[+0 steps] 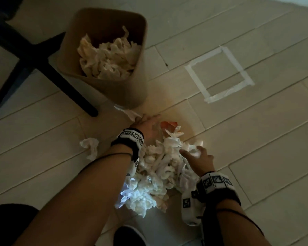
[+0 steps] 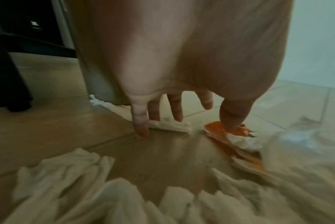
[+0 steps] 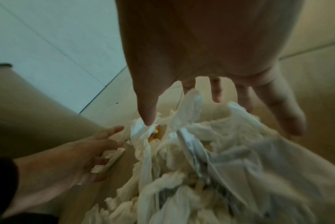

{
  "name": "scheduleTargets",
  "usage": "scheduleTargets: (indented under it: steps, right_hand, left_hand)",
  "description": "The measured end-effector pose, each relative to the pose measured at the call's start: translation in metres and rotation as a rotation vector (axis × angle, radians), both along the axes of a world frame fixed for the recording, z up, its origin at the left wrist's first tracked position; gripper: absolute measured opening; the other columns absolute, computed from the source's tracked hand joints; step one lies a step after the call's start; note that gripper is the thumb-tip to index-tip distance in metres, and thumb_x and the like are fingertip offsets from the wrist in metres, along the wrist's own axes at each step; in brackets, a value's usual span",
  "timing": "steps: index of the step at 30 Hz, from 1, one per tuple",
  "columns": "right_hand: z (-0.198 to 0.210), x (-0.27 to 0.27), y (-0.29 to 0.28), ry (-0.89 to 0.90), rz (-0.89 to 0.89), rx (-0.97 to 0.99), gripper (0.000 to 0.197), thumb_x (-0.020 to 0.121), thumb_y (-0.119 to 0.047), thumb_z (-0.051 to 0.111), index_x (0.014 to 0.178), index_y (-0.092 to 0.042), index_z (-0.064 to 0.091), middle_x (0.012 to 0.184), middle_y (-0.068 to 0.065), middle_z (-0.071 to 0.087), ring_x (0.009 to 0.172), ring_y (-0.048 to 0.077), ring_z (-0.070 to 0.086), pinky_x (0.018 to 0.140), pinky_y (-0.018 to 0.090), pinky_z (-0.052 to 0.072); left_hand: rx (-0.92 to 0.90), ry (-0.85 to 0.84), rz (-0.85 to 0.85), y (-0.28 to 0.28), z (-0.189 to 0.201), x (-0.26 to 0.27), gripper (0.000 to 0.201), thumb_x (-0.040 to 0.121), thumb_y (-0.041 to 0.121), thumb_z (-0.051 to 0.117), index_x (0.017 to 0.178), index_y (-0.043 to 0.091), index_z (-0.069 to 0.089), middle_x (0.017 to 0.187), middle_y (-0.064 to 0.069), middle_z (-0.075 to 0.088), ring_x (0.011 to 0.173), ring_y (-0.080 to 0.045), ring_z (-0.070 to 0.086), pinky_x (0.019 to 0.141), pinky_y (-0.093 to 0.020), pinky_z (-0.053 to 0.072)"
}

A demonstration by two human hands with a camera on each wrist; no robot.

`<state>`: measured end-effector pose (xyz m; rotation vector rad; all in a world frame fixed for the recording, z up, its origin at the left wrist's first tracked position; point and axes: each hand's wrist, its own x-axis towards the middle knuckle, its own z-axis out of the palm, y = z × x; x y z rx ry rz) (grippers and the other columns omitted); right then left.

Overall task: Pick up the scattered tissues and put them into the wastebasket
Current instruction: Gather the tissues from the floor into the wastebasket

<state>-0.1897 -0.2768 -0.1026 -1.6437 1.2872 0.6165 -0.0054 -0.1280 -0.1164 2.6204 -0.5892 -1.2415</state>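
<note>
A brown wastebasket (image 1: 103,93) stands at the upper left, holding several crumpled tissues (image 1: 108,59). A big pile of white tissues (image 1: 158,166) lies on the floor between my arms. My left hand (image 1: 146,121) reaches past the pile toward the basket's foot. Its straight, spread fingers (image 2: 175,109) touch a flat tissue (image 2: 172,126), and its thumb rests on an orange scrap (image 2: 214,128). My right hand (image 1: 196,155) hovers on the pile's right side with spread fingers, the thumb (image 3: 147,115) touching a tissue (image 3: 191,103). One loose tissue (image 1: 91,146) lies left of my left wrist.
Black chair legs (image 1: 43,68) cross the floor left of the basket. A square of white tape (image 1: 219,75) marks the tiles at the right. My dark shoe (image 1: 128,235) and knee (image 1: 11,213) sit at the bottom edge.
</note>
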Motion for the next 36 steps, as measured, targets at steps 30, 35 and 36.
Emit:
scheduleTargets:
  steps: [30, 35, 36]
  right_hand:
    - [0.106, 0.094, -0.003, -0.551, -0.082, 0.422, 0.012, 0.085, -0.014, 0.067, 0.086, -0.002, 0.066, 0.079, 0.014, 0.067, 0.072, 0.021, 0.067, 0.059, 0.025, 0.057]
    - [0.224, 0.137, -0.015, -0.782, 0.251, 0.391, 0.037, 0.072, -0.036, 0.072, 0.098, -0.009, 0.07, 0.091, 0.007, 0.075, 0.088, 0.02, 0.073, 0.077, 0.032, 0.057]
    - [0.247, 0.146, -0.013, -0.859, 0.291, 0.362, 0.042, 0.07, -0.039, 0.071, 0.1, -0.01, 0.07, 0.094, 0.007, 0.075, 0.089, 0.02, 0.073, 0.078, 0.033, 0.058]
  left_hand:
    - [-0.598, -0.204, 0.255, -0.013, 0.106, -0.053, 0.033, 0.077, 0.023, 0.072, 0.104, 0.029, 0.055, 0.108, 0.0, 0.064, 0.097, -0.024, 0.064, 0.078, -0.033, 0.052]
    - [-0.839, -0.345, 0.302, -0.003, 0.219, -0.012, 0.038, 0.072, 0.024, 0.083, 0.102, 0.024, 0.06, 0.099, 0.006, 0.067, 0.091, -0.007, 0.065, 0.075, -0.025, 0.055]
    - [-0.878, -0.391, 0.301, -0.002, 0.241, -0.001, 0.038, 0.072, 0.023, 0.083, 0.102, 0.024, 0.061, 0.099, 0.007, 0.067, 0.091, -0.004, 0.064, 0.076, -0.024, 0.054]
